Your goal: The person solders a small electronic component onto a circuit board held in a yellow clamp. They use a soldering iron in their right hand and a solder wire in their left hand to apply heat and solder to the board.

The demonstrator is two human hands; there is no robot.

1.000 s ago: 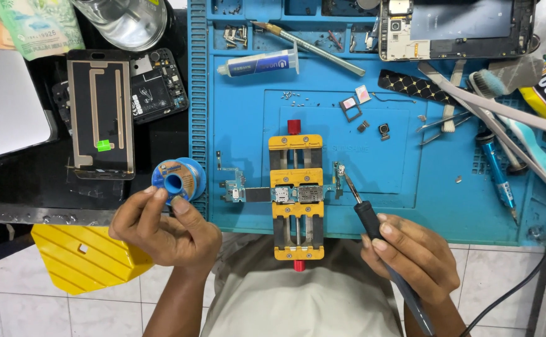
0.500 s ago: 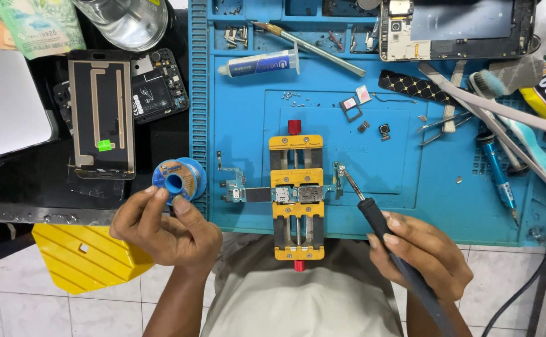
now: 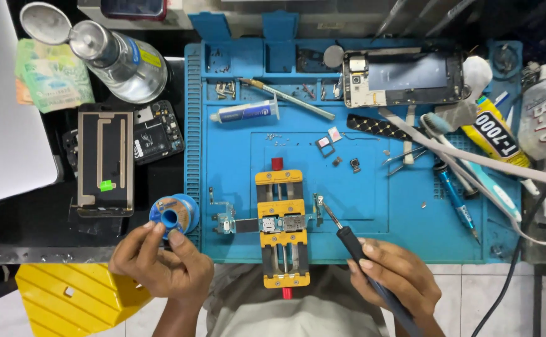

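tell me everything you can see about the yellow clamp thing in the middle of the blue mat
The yellow board holder lies flat on the blue mat, long axis toward the person. It looks like painted metal: yellow cross plates on silvery rails, with a red knob at each end. It clamps a small circuit board at mid-length. Neither hand touches it; the soldering iron tip hovers beside its right edge.

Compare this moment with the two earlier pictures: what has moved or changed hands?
Hardly anything. The right hand keeps its grip on the black-handled soldering iron, tip beside the yellow metal board-holding clamp; at most it shifted slightly. The left hand still holds the blue spool of solder wire. Clamp, blue silicone work mat and tools stayed put.
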